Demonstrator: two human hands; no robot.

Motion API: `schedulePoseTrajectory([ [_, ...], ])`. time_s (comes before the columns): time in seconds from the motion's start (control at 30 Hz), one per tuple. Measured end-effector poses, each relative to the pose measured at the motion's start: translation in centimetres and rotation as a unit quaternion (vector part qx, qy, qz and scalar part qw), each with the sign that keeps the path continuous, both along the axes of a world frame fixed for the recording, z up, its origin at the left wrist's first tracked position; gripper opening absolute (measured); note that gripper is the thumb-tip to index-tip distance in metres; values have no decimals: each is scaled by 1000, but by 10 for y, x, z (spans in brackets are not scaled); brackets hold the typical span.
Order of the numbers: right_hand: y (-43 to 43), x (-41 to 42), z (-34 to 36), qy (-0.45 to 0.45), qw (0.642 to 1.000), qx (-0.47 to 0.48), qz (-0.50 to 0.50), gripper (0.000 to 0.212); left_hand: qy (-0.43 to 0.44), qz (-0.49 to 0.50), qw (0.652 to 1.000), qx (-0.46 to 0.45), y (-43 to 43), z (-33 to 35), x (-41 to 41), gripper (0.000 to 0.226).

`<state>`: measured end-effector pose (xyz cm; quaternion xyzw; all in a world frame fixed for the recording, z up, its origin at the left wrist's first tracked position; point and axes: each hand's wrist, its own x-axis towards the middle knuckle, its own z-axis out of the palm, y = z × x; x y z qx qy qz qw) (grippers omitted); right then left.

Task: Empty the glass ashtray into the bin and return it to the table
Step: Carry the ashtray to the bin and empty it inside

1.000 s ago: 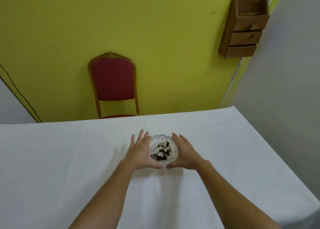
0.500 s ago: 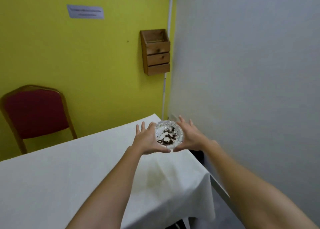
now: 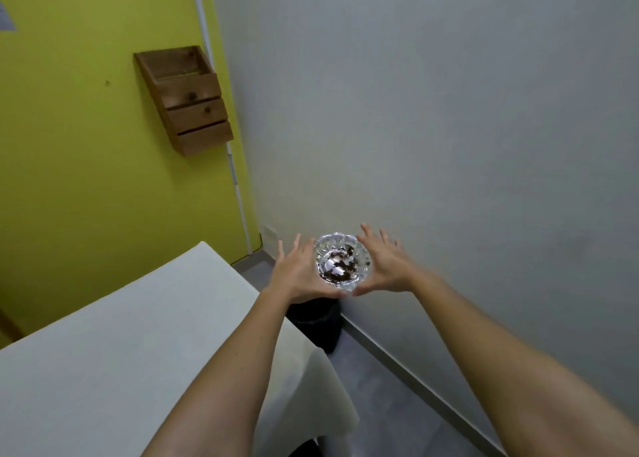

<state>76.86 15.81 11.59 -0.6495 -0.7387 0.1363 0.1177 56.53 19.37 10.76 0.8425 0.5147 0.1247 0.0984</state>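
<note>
From where I watched, the view had swung further right than half a second before: the grey wall filled most of the picture, the yellow wall had shrunk to the left side, and the red chair seen earlier had gone out of view. The table with its white cloth now sat at lower left, its corner just under the left forearm, where earlier it had lain beneath the hands. A strip of grey floor ran between the table and the grey wall. The wooden wall box hung on the yellow wall near the corner, beside a white pipe running down to the floor.

A black bin had come into sight on the floor against the grey wall, just past the table corner; earlier I had seen only a dark sliver there. Its top was partly hidden by the hands.

Both arms reached forward. The left hand and right hand cupped the ashtray between them, palms pressed to its sides, fingers spread and pointing away, thumbs under its near edge. The ashtray was held roughly level in the air above the bin, off the table entirely, with dark ash still in its bowl.
</note>
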Motion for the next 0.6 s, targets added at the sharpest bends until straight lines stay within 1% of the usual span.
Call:
schedulePoseTrajectory([
  [0.1, 16, 16, -10, 5, 1000, -16, 0, 125, 12, -14, 1000, -7, 22, -13, 16, 130],
  [0.23, 54, 33, -20, 17, 999, -33, -6, 125, 0, -18, 1000, -15, 64, -27, 31, 130],
  [0.43, 143, 41, -23, 7, 999, -38, 22, 128, -32, 27, 999, -33, 131, -31, 41, 130],
  [0.6, 196, 45, -33, 15, 998, -36, 45, 127, -18, 39, 998, -49, 171, -31, 43, 131],
])
